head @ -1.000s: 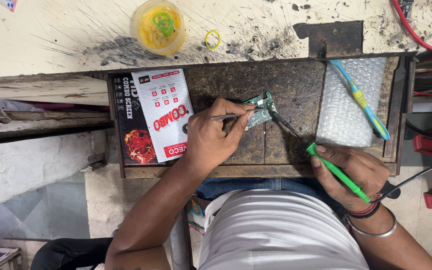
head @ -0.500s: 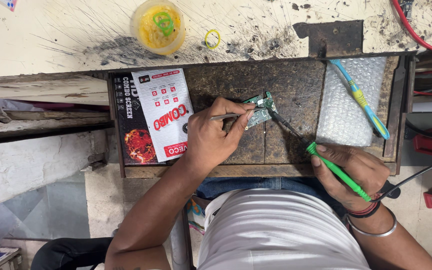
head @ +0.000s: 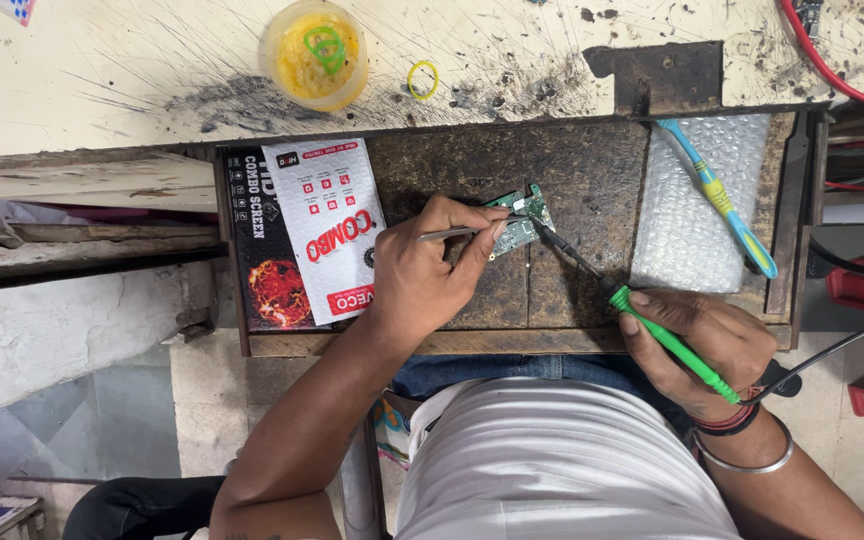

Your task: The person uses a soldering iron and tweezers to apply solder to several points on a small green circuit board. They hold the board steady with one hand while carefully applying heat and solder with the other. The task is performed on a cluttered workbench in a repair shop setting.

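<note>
The small green circuit board [head: 518, 222] lies flat on the dark, worn pull-out tray [head: 592, 170] beneath the scarred pale bench top [head: 102, 90], roughly at the tray's centre. The left hand [head: 427, 275] is closed around thin metal tweezers [head: 460, 233], whose tips meet the board's near edge. The right hand [head: 707, 345] grips the green-handled soldering iron [head: 652, 325] in a pen hold, its dark tip touching the board. In my judgement the board is light, rigid and brittle, liable to slide on the tray; it is best held by its bare edges, clear of components. A printed black and white carton [head: 302, 235] lies just left; a blue toothbrush [head: 717, 195] rests on bubble wrap [head: 692, 230] at right.
</note>
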`<state>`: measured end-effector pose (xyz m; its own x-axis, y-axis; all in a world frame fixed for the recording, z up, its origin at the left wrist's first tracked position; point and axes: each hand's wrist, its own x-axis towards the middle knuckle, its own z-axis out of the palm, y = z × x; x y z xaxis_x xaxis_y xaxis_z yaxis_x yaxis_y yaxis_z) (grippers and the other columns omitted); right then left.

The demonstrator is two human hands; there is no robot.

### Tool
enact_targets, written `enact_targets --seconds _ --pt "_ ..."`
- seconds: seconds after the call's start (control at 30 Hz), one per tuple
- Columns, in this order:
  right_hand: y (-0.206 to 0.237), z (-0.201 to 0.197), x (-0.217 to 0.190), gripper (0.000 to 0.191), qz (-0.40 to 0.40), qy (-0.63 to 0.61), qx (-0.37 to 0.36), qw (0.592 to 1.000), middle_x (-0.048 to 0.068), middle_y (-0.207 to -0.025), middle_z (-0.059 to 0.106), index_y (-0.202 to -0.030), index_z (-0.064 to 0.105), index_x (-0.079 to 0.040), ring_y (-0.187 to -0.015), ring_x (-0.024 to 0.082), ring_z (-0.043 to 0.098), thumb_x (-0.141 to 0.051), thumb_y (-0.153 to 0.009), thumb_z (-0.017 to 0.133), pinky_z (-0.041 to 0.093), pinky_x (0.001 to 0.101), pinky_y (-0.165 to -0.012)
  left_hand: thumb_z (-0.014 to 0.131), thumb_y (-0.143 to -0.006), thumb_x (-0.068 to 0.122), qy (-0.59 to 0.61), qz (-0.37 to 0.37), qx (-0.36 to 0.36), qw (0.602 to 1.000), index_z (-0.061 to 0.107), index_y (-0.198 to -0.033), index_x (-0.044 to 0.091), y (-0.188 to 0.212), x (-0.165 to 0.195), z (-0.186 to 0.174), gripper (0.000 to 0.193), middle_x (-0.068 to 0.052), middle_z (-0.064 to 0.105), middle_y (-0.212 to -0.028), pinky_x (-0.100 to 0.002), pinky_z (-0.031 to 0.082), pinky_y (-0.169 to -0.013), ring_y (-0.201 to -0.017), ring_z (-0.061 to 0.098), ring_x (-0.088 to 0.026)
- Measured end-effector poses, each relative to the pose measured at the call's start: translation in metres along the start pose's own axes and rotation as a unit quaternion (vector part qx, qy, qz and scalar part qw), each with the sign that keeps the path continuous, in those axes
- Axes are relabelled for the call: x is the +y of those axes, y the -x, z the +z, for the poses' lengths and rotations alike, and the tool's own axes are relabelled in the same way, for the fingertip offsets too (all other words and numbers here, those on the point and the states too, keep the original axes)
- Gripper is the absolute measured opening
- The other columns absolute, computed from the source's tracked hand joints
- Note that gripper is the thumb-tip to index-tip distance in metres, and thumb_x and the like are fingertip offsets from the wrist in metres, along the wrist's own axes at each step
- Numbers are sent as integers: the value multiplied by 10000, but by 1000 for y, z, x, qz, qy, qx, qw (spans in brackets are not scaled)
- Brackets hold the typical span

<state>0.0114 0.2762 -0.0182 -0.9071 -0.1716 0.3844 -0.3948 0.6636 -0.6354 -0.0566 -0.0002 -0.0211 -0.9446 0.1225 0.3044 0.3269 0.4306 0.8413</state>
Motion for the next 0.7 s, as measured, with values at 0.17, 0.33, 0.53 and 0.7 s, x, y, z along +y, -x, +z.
enact_targets --seconds 0.17,0.33,0.53,0.7 --pt "1 -1 -2 157 12 -4 6 1000 122 -949 762 -1032 758 -6 -805 206 769 -104 -931 828 594 270 -715 765 -979 112 0 0 -1 1000 592 -1007 74 0 0 1 179 -61 800 -1028 -284 641 -739 -911 808 -170" --pt "1 -1 -2 155 6 9 11 1000 128 -955 763 -1030 755 -4 -808 214 768 -100 -934 831 591 275 -720 768 -975 109 -2 1 0 1000 596 -1007 76 0 0 1 178 -62 800 -1031 -286 640 -740 -916 807 -171" --pt "0 -1 -1 155 -4 3 7 1000 128 -944 765 -1011 756 -6 -801 214 770 -106 -919 830 593 276 -714 763 -976 104 5 -6 -3 1000 597 -1012 78 0 1 0 171 -62 797 -1044 -288 646 -761 -934 809 -174" --pt "0 -1 0 161 -6 -7 7 1000 126 -963 763 -1030 749 -5 -825 213 774 -112 -939 828 597 274 -731 774 -967 108 -6 -5 5 1000 604 -1002 79 0 1 0 176 -60 799 -1029 -294 635 -747 -915 807 -181"
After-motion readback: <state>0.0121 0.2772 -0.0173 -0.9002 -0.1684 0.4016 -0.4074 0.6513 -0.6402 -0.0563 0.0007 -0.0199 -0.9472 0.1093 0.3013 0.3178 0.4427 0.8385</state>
